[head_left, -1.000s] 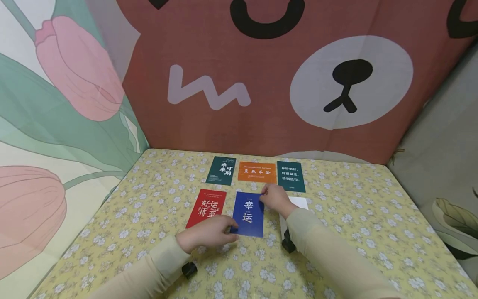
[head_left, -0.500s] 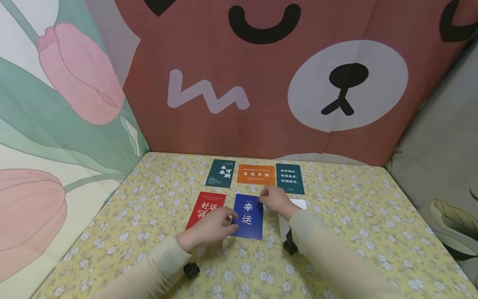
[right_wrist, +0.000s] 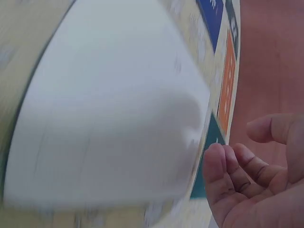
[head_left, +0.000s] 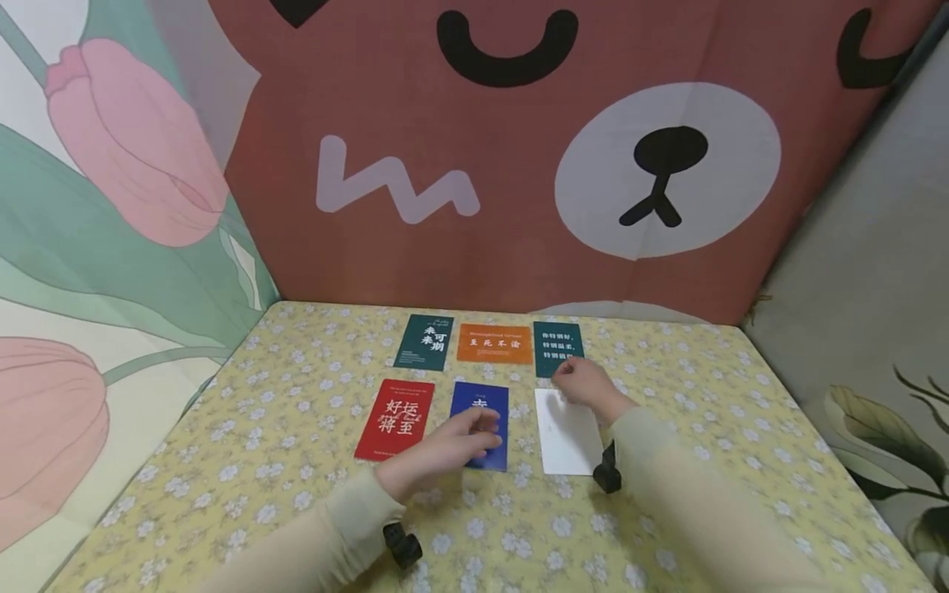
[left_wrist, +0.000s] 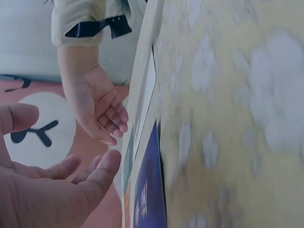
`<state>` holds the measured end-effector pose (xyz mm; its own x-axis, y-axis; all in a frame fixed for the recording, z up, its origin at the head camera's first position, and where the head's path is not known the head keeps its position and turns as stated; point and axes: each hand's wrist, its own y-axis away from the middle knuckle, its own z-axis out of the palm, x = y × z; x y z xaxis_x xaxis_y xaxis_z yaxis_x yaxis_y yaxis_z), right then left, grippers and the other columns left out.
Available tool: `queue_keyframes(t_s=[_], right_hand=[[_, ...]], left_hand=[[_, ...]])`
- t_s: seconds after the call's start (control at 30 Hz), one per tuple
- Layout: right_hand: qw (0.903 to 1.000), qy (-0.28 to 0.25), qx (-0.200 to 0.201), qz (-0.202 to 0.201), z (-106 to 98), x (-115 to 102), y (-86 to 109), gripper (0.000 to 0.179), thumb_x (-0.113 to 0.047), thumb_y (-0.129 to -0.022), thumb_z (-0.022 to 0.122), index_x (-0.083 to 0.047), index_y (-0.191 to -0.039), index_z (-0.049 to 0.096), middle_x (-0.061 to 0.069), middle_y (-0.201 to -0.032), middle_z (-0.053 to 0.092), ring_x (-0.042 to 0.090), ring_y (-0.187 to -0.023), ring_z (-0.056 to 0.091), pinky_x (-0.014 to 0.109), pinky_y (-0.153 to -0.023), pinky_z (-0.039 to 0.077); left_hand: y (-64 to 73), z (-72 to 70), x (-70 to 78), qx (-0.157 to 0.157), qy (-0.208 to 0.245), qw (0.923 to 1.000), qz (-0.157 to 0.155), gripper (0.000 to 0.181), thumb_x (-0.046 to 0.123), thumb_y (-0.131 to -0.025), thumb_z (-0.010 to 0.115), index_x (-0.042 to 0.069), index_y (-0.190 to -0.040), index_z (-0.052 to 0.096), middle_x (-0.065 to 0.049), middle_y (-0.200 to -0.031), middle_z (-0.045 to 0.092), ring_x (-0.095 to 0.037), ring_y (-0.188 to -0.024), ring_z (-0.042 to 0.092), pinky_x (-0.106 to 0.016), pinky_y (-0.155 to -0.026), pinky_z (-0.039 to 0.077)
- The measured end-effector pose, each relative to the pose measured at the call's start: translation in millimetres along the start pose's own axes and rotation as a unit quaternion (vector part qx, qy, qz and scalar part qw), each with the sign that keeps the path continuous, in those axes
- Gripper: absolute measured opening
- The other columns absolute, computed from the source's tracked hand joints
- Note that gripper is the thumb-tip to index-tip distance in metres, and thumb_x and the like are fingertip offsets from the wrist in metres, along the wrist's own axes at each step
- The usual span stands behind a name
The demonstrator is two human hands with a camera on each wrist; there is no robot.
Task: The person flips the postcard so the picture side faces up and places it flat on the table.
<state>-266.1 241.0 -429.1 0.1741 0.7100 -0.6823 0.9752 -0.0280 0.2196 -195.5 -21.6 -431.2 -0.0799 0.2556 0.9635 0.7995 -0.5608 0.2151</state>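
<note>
My left hand (head_left: 448,449) hovers over the lower part of a blue card (head_left: 495,397) with white characters, its fingers loosely bent and thumb apart. Beyond it, my right hand (head_left: 589,385) is above the far edge of a white blank-faced card (head_left: 559,441). In the right wrist view its thumb and fingers (right_wrist: 216,161) are apart, with nothing between them, and the hand's shadow falls across the white card. A red card (head_left: 389,420) lies left of the blue one. These three cards form the near row on the floral cloth.
A far row holds a dark green card (head_left: 423,342), an orange card (head_left: 494,344) and another green card (head_left: 558,333), partly behind my right hand. A bear-patterned backdrop (head_left: 371,263) rises at the table's back edge. Black straps with small mounts circle both wrists.
My right hand has left the blue card's upper right corner and moved right, over the white card. My left hand has shifted slightly right, over the blue card, uncovering the red one.
</note>
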Motion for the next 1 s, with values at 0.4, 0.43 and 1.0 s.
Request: queue_keyframes(t_s=[0.4, 0.43, 1.0], right_hand=[[0.9946, -0.023, -0.013, 0.100, -22, 30, 3.2, 0.025, -0.018, -0.104, 0.055, 0.006, -0.110, 0.054, 0.009, -0.079, 0.052, 0.021, -0.068, 0.050, 0.036, -0.067, 0.045], [0.9938, -0.034, -0.017, 0.104, -23, 31, 3.5, 0.025, -0.018, -0.105, 0.055, 0.006, -0.110, 0.054, 0.008, -0.076, 0.050, 0.020, -0.066, 0.048, 0.036, -0.067, 0.045], [0.9639, -0.223, -0.035, 0.141, -23, 36, 6.4, 0.044, -0.012, -0.106, 0.053, 0.014, -0.141, 0.045, 0.014, -0.105, 0.055, 0.017, -0.083, 0.054, 0.029, -0.073, 0.054]], left_hand=[[-13.7, 33.8, 4.2, -0.028, 0.073, 0.9958, -0.049, 0.060, 0.022, -0.104, 0.058, 0.001, -0.156, 0.037, -0.019, -0.148, 0.049, -0.043, -0.133, 0.051, -0.056, -0.113, 0.038], [-16.3, 36.9, 3.9, -0.031, 0.084, 0.9947, -0.050, 0.061, 0.022, -0.104, 0.059, 0.000, -0.156, 0.036, -0.020, -0.150, 0.047, -0.042, -0.134, 0.050, -0.055, -0.113, 0.038], [-36.1, 59.0, 6.9, -0.004, 0.203, 0.9744, -0.097, 0.065, 0.008, -0.097, 0.059, -0.008, -0.155, 0.033, -0.023, -0.146, 0.049, -0.040, -0.136, 0.047, -0.048, -0.111, 0.042]])
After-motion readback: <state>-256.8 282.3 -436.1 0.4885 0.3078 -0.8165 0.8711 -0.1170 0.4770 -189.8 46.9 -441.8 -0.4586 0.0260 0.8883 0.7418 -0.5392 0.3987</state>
